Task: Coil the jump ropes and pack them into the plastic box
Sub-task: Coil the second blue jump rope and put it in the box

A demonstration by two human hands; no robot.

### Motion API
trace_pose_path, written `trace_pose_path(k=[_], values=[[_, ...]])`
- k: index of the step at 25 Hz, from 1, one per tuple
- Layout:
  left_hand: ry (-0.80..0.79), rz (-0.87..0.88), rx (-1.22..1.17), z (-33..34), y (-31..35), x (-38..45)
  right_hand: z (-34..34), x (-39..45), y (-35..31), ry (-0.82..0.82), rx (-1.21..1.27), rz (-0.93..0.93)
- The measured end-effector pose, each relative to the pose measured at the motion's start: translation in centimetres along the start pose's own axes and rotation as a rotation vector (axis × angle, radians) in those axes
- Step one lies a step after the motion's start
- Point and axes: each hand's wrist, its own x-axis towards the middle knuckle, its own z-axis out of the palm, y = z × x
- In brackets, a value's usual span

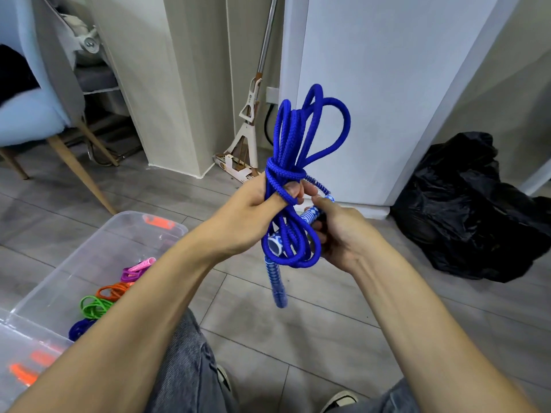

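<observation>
Blue braided jump rope was held bundled in the clenched left hand, above the floor. One patterned handle was pinched by the right hand. Wraps should be kept taut, then tucked; the plastic box waited at eight o'clock.

1 head-worn view, wide-angle, looking forward and down, close over raised hands, floor beyond

Both forearms extended forward. Left hand gripped the coiled rope at its waist, thumb through a loop. Right hand, right of the rope, gripped a handle.
</observation>
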Motion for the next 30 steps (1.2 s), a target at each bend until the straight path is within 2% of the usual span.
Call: trace_pose_path(k=[4, 8, 14, 17, 20, 23, 25, 28, 30], values=[[-0.049, 0.044, 0.135, -0.2, -0.1, 0.0, -0.2, -0.3, 0.0, -0.064, 0.073, 0.049], [-0.073, 0.050, 0.165, 0.0, 0.3, -0.2, -0.3, 1.1, 0.6, -0.027, 0.119, 0.068], [-0.045, 0.119, 0.391, 0.4, -0.2, -0.3, -0.1, 1.5, 0.6, 0.017, 0.127, 0.106], [0.002, 0.153, 0.420, 0.6, -0.3, -0.2, -0.5, 1.2, 0.1, -0.052, 0.109, 0.136], [0.100, 0.128, 0.361, 0.8, -0.9, -0.1, -1.2, 0.6, -0.2, -0.143, 0.109, 0.165], [0.203, 0.118, 0.390, 1.0, -2.2, 0.6, -0.7, -0.3, -0.4, -0.247, 0.001, 0.142], [0.237, 0.080, 0.369, 1.0, -2.8, 0.9, -0.6, -0.6, -0.3, -0.272, -0.057, 0.096], [0.228, 0.005, 0.140, 1.4, -2.5, 0.6, -0.6, -1.3, -0.8, -0.293, -0.074, 0.018], [0.207, -0.012, 0.103, 1.6, -2.3, 0.6, -0.6, -1.5, -1.1, -0.228, -0.068, -0.037]])
